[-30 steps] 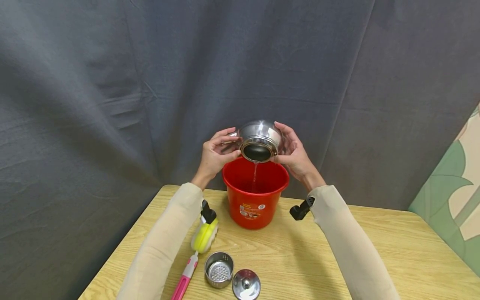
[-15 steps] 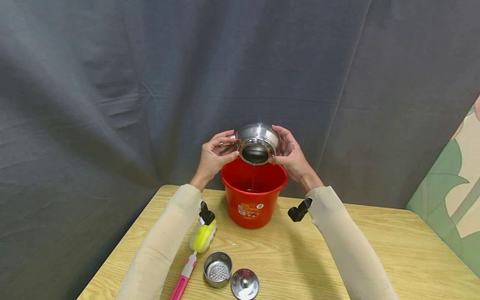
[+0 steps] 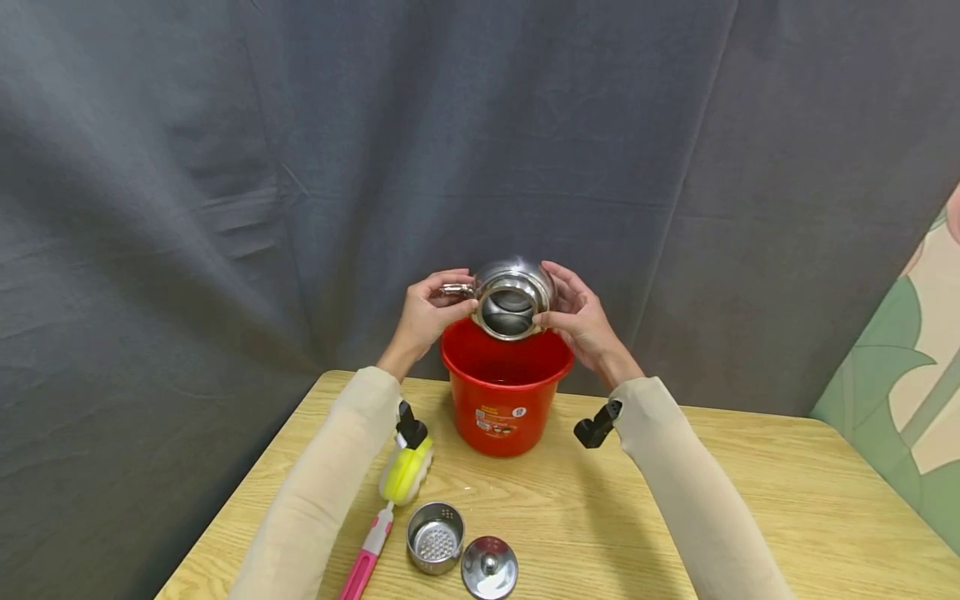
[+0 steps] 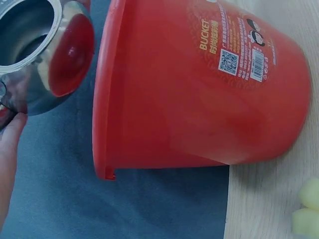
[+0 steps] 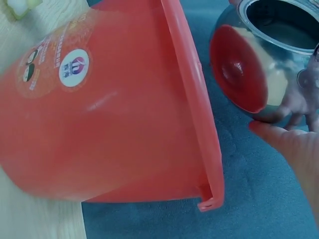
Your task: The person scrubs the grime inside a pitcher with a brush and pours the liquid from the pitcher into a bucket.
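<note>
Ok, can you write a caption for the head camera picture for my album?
Left hand and right hand hold a shiny metal pot tilted over a red bucket.

Your steel teapot runs off the left wrist view's upper-left corner, and your left grip is sliced by that left edge too! Head view now: the pink brush handle drops below the frame, the red bucket bears print too small to read.
</note>
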### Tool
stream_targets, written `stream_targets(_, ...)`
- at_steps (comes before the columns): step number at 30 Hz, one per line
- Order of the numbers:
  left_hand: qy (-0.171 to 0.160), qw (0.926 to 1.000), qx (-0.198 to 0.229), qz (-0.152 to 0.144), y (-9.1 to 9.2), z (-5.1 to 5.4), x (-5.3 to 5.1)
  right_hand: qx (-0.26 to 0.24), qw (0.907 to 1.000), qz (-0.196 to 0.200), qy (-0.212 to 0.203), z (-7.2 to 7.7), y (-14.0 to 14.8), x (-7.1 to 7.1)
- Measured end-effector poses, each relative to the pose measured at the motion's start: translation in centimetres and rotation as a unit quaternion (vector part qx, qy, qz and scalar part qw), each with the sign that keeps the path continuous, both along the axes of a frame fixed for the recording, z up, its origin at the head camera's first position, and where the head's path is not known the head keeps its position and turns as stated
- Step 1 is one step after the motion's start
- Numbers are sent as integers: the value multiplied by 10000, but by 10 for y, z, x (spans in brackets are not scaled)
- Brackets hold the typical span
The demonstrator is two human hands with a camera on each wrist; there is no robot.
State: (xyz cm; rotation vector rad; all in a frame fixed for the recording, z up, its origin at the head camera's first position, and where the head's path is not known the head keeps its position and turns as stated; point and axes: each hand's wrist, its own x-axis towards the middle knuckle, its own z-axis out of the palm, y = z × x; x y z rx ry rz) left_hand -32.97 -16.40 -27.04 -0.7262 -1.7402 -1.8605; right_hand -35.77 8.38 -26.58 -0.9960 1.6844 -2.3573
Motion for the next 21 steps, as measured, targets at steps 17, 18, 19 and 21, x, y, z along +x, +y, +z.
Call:
stream_targets(17, -1501, 9886, 116, -2, -3, 4, 3, 449, 9964, -213, -691, -1, 1, 1)
stream_targets(18, -1578, 9874, 134, -21, -3, 5, 3, 497, 9959, -246, -712, -1, 0, 1)
stream_targets(19, -1646, 9862, 173, -49, -3, 5, 2, 542, 9954, -276, -738, -1, 0, 1)
stream_targets(21, -1775, 9839, 212, -62, -3, 7, 1, 628, 9943, -324, -799, -1, 0, 1)
